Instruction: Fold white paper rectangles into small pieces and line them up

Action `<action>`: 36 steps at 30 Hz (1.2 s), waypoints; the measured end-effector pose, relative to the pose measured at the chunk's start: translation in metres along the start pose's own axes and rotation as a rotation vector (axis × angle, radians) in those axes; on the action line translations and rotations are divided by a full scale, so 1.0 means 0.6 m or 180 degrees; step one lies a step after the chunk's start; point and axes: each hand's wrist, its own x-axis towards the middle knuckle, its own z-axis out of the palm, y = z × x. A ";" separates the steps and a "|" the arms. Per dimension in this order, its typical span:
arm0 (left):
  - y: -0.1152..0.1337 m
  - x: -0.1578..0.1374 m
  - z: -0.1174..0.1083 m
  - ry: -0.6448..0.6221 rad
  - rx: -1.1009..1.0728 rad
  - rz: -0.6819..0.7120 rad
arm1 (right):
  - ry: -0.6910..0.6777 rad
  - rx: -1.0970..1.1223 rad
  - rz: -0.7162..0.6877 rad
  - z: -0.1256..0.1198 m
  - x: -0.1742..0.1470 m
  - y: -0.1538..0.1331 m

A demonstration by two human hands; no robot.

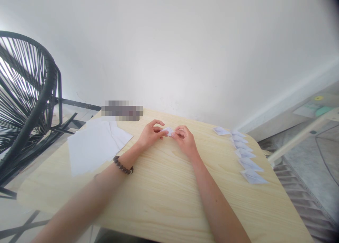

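A small folded piece of white paper [167, 130] is held just above the table, between both hands. My left hand [152, 134] pinches its left side between thumb and fingers, the index finger arched above. At its right side my right hand [184, 138] grips the paper with thumb and fingertips. The fingers partly cover the paper, so its full shape cannot be made out. To the right, several folded white paper pieces [250, 164] with pointed ends lie in a rough column. Loose white paper sheets [91, 147] lie overlapping on the left of the table.
The light wooden table [159, 193] stands against a white wall [185, 52]. A blurred-out dark item [122, 110] sits at its back left edge. A black corded chair [47, 80] is at the left. Beyond the right edge is a pale bar [299, 139].
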 end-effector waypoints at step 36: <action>0.006 -0.002 -0.015 -0.0720 0.0012 -0.0016 | -0.0586 -0.0907 -0.0382 -0.010 -0.006 -0.021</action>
